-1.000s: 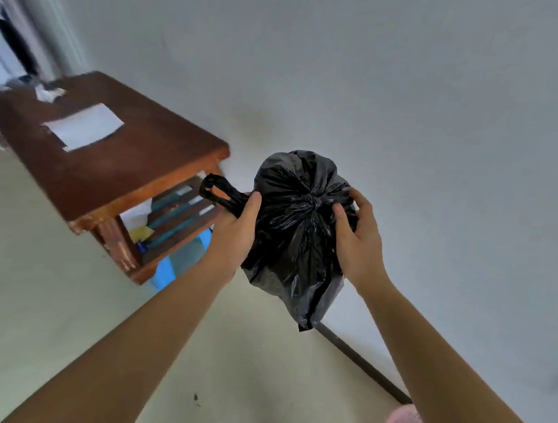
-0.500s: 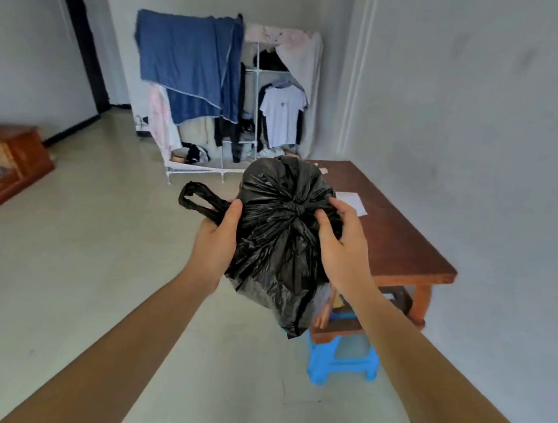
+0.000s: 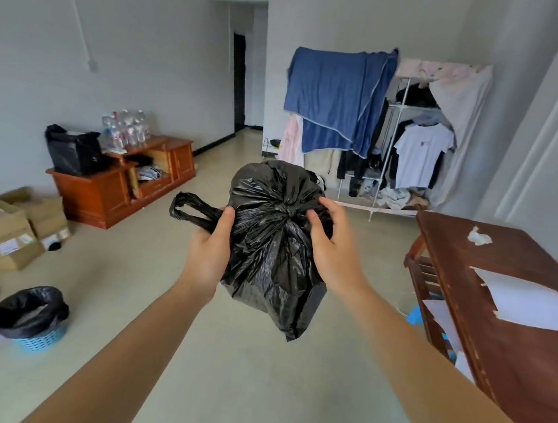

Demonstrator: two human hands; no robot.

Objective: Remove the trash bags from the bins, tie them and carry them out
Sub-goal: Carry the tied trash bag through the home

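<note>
A full black trash bag point(image 3: 272, 245) hangs in the air in front of me, its top knotted. My left hand point(image 3: 210, 249) grips the bag's left side and one loop handle that sticks out to the left. My right hand point(image 3: 330, 247) holds the bag's right side beside the knot, fingers curled into the plastic. On the floor at the lower left stands a blue bin point(image 3: 40, 338) lined with another black bag point(image 3: 28, 309), open at the top.
A brown wooden table point(image 3: 530, 361) with papers stands close on the right. A wooden cabinet point(image 3: 115, 187) with bottles and cardboard boxes point(image 3: 10, 234) lines the left wall. A clothes rack point(image 3: 396, 134) stands at the back, beside a dark doorway point(image 3: 239, 83).
The view has swung left, from the wall and table toward the open room. Both hands keep the same hold on the knotted bag.
</note>
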